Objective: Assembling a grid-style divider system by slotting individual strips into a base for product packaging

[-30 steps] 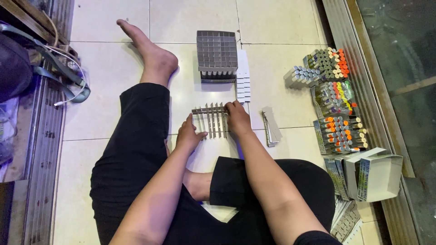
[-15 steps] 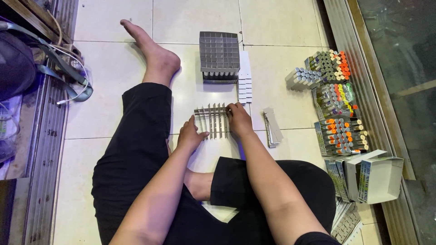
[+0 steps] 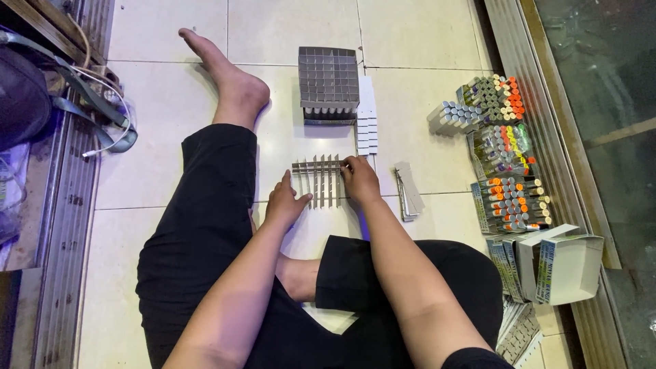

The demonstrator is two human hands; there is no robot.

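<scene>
I sit on a tiled floor with a half-built grey cardboard divider grid (image 3: 318, 180) in front of me. My left hand (image 3: 285, 201) rests against its left edge, fingers spread on the strips. My right hand (image 3: 360, 180) grips its right edge, fingers curled over the top strip. Beyond it stands a finished grey grid of square cells (image 3: 329, 85). A white slotted strip (image 3: 367, 117) lies along the finished grid's right side. A small stack of grey strips (image 3: 408, 190) lies to the right of my right hand.
My bare foot (image 3: 229, 78) stretches out at the left of the finished grid. Packs of small tubes with coloured caps (image 3: 502, 154) line the right side by a metal door track. Open white boxes (image 3: 560, 263) sit lower right. A dark bag with straps (image 3: 41, 102) lies far left.
Both hands stay on the small grid. The view has shifted slightly; my right hand has slid a little along the grid's right edge.
</scene>
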